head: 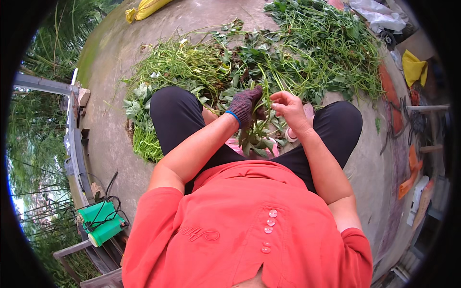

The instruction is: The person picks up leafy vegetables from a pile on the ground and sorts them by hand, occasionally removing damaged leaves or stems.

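My left hand [245, 107] wears a dark knit glove with a blue cuff. It grips a bunch of leafy green vines [257, 138], whose leaves hang down between my knees. My bare right hand [291, 109] is just right of the bunch, thumb and fingers slightly apart, with nothing visible between them. Ahead of both hands, a heap of thin green stems [180, 66] lies on the concrete floor. A larger pile of leafy vines [324, 46] spreads to the far right. Beside my left knee rests a bundle of cut stems [146, 144].
A pink low seat [236, 147] shows partly beneath me. At the left, a green tank-like container [102, 221] with black cords stands near a metal railing [75, 140]. A yellow sack [147, 9] lies at the far edge. Orange cloth [410, 172] and other clutter line the right side.
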Available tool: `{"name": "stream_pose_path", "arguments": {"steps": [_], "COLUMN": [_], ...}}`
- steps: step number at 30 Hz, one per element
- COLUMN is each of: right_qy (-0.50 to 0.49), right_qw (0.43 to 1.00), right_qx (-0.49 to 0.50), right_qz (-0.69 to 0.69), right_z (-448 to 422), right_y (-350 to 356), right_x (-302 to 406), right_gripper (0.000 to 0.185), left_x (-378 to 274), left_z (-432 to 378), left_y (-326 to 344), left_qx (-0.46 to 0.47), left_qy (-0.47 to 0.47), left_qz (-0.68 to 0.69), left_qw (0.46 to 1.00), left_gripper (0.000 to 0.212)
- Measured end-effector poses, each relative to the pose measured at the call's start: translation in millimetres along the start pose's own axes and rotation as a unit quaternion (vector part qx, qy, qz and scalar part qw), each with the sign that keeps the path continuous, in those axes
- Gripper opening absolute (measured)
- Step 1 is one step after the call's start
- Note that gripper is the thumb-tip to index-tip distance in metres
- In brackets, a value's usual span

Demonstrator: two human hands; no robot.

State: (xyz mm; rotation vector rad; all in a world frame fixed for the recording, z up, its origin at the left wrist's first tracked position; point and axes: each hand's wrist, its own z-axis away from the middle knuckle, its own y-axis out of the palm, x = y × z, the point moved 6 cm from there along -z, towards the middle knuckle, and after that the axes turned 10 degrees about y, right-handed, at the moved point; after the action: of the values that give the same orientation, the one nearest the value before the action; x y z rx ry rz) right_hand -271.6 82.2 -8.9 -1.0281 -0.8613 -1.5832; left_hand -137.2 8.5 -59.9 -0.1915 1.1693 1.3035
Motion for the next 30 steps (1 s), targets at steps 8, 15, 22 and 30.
{"name": "stream_pose_path", "arguments": {"steps": [8,15,22,30], "right_qy": [0.039,0.017,-0.015,0.02], "right_qw": [0.999,0.998,1.0,0.998], "right_qx": [0.011,0.045,-0.017,-0.004], "right_qz": [-0.019,0.033,0.015,0.058], "right_z": [-7,4,-2,-2], "right_y": [10,10,8,-2], "right_x": [-18,-1,-4,-5], "right_gripper": [0.022,0.018,0.016,0.012], "left_x": [-25,-57,-34,-44], "left_z": [17,-11,8,11], "left_y": [26,-42,-7,8], "left_qx": [0.064,-0.14,0.021,0.078], "left_qy": [0.101,0.182,0.093,0.073], "left_qz": [-0.089,-0.178,-0.1,-0.363], "left_qw": [0.989,0.957,0.99,0.926], "left_gripper": [0.025,0.032,0.022,0.029]}}
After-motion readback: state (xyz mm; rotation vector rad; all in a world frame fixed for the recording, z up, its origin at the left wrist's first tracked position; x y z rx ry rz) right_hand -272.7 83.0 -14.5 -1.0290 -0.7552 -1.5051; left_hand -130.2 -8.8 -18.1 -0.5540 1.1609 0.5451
